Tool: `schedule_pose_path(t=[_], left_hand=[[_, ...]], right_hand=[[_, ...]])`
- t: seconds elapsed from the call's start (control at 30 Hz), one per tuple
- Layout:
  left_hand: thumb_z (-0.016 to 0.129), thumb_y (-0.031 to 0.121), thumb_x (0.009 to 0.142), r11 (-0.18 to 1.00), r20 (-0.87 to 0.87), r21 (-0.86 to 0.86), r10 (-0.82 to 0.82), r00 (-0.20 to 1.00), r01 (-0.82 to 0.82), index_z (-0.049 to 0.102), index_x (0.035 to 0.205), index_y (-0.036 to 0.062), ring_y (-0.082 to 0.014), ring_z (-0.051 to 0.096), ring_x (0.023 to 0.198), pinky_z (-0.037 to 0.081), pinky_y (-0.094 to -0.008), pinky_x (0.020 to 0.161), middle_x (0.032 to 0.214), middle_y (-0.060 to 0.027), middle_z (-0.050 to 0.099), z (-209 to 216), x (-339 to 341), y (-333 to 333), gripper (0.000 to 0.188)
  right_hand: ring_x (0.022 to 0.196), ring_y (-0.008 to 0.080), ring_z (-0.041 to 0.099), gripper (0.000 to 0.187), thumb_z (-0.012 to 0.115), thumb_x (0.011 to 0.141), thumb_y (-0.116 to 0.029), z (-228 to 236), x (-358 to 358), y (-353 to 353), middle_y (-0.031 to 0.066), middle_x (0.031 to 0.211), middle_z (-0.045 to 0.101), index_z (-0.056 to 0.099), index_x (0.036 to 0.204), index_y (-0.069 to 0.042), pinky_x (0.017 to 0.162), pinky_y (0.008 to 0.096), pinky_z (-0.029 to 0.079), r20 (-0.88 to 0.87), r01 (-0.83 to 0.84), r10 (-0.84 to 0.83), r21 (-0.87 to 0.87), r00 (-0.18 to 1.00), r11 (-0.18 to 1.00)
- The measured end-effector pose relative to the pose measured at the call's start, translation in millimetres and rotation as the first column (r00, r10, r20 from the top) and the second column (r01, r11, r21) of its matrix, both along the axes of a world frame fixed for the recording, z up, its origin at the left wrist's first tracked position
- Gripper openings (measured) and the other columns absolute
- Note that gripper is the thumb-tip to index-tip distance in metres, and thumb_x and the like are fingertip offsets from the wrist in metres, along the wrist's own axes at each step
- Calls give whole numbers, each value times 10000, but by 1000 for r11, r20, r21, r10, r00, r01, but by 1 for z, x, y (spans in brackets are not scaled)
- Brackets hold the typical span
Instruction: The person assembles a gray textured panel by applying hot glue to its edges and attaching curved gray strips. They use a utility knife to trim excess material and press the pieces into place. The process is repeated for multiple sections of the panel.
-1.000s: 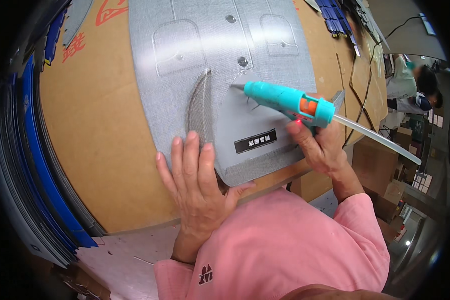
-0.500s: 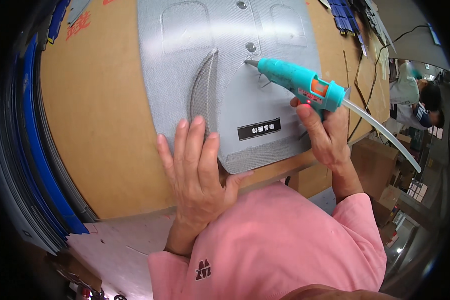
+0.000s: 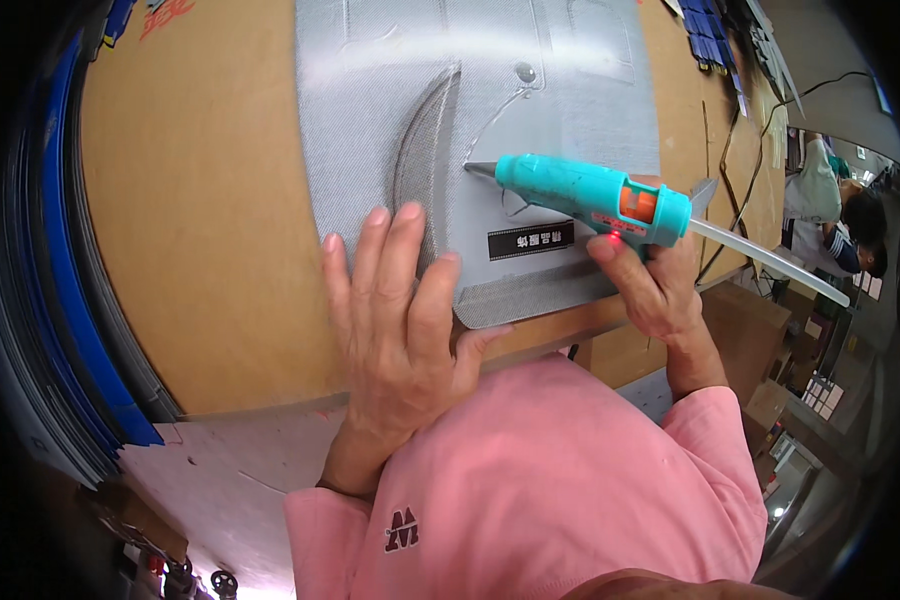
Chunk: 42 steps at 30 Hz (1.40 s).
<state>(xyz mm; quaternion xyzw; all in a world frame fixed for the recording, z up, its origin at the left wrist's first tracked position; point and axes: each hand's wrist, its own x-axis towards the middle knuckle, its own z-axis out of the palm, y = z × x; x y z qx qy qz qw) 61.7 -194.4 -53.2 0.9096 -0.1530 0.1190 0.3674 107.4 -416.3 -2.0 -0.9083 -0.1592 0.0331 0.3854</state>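
My right hand [image 3: 660, 290] is wrapped round the handle of a teal glue gun [image 3: 570, 187], with a small red light glowing by the thumb. A long translucent glue stick [image 3: 770, 264] sticks out of its back end. The nozzle touches or nearly touches a grey denim-patterned sheet [image 3: 355, 140], at the lower end of a thin, shiny curved line of glue [image 3: 493, 123]. Left of that line, a dark grey curved flap [image 3: 420, 140] rises from the sheet. My left hand [image 3: 395, 340] lies flat with fingers stretched, fingertips at the flap's lower part and the sheet's left edge.
Under the sheet is a brown tabletop [image 3: 200, 220]. Blue and grey panels [image 3: 90, 290] are stacked along its left side. At the far right lie blue strips [image 3: 705, 40] and a dark cable [image 3: 727, 170]. Cardboard boxes [image 3: 740, 335] and other people [image 3: 830, 205] are beyond the right edge.
The glue gun's nozzle has moved down and left along the curve, leaving a shiny glue line behind it. The sheet sits slightly higher and further right in view; my left hand stays flat.
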Motion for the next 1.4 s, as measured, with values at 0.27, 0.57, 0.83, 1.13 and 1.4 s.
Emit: schedule_pose_path(t=[0.27,0.57,0.83,1.13,1.4], left_hand=[[743,211,707,999,70,39,-14,997,12,550,908,74,-401,433,1248,301,-592,1015,1329,-283,424,4,-3,3,310],[777,187,670,998,210,57,-28,977,16,580,818,50,-401,476,1179,364,-555,972,1289,-266,441,-3,-4,7,282],[668,92,686,994,244,-43,104,964,-96,531,715,118,-376,520,1140,360,-571,951,1258,-168,523,-9,-4,-3,142],[765,243,736,998,261,66,-4,965,-13,567,812,61,-411,510,1136,367,-566,959,1264,-231,469,-6,-4,5,280],[618,29,657,990,339,-19,137,931,-138,465,649,125,-383,547,1080,378,-579,916,1215,-111,557,-13,-4,-6,181]], right_hand=[[707,200,582,287,656,884,-224,-6,6,-1,85,854,601,606,1048,6,648,294,460,0,64,-64,81,998,995],[714,227,567,272,662,865,-197,-6,0,0,104,871,595,604,1039,4,638,316,441,-81,30,-17,156,997,987],[740,271,582,328,687,835,-233,6,2,-3,133,908,597,608,1042,8,645,337,446,-169,-75,84,60,982,995],[788,264,595,380,702,827,-246,8,4,-11,129,988,593,593,1095,1,712,333,457,-145,-204,212,67,966,977],[870,233,616,443,697,835,-309,14,9,-8,116,1035,597,587,1104,26,786,346,477,-218,-187,191,40,957,982]])
